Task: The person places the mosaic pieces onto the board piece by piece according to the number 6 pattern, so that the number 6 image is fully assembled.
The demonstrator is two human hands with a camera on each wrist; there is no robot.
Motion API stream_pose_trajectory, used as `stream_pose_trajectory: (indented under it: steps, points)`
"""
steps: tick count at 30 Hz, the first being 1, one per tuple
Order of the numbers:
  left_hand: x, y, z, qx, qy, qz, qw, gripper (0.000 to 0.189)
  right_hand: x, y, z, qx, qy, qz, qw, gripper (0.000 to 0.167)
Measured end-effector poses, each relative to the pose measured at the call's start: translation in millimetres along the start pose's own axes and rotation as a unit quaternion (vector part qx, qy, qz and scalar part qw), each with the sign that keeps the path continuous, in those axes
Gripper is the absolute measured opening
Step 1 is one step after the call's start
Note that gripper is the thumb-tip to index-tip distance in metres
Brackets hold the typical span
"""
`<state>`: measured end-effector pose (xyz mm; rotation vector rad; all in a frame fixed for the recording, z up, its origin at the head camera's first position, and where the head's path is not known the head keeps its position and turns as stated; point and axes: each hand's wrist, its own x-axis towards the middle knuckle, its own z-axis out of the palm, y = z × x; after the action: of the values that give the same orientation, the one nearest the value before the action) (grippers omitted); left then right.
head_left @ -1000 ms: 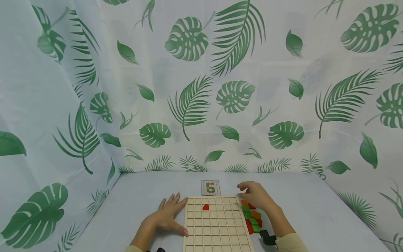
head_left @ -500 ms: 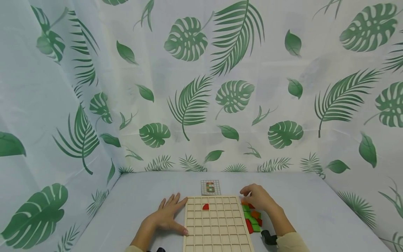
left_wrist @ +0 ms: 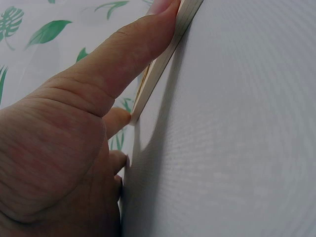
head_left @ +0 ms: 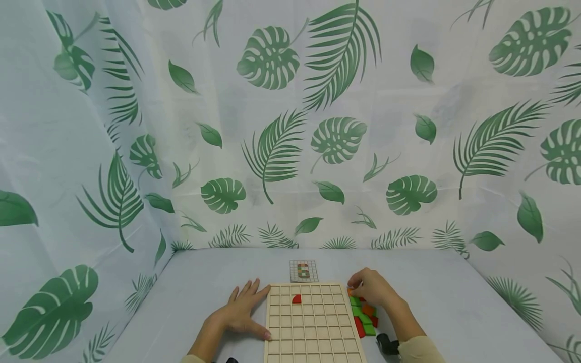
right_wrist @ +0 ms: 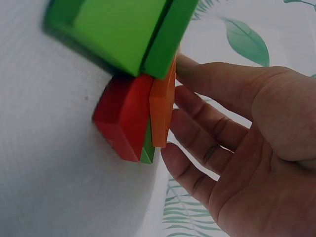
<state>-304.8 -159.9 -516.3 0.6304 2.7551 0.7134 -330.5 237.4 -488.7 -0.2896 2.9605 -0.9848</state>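
My left hand (head_left: 238, 312) lies spread along the left side of a pale wooden grid board (head_left: 305, 333). Its thumb rests at the board's edge, also seen close up in the left wrist view, and its index fingertip is at the top left corner. A red quarter-round block (head_left: 297, 299) sits in a cell of the upper rows. Right of the board, my right hand (head_left: 375, 290) pinches a small orange block (head_left: 350, 292) at the top of a pile. In the right wrist view, its thumb and index tips are hidden behind blocks.
Several green, red and orange blocks lie in the pile, among them a green block (head_left: 369, 329) and a red block (head_left: 359, 327). Behind the board is a card (head_left: 304, 271) with a gridded figure-like pattern. Leaf-print cloth (head_left: 290, 151) hangs behind the table.
My right hand has come down and slightly right from above the board's top right corner, and its thumb and index finger have closed at the orange block. The left hand stays put.
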Motion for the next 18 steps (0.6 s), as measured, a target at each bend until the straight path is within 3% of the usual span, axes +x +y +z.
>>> stream_pose_trajectory:
  steps: [8,18]
  points:
    - [-0.2,-0.4,0.1,0.000,0.001,0.002,1.0000,0.124,1.3,1.7,0.8,0.002,-0.003,0.011,0.9999,0.010]
    - [0.6,-1.0,-1.6,-0.005,0.000,0.001,1.0000,0.125,2.9,4.9,0.2,0.005,-0.016,-0.011,0.9998,0.013]
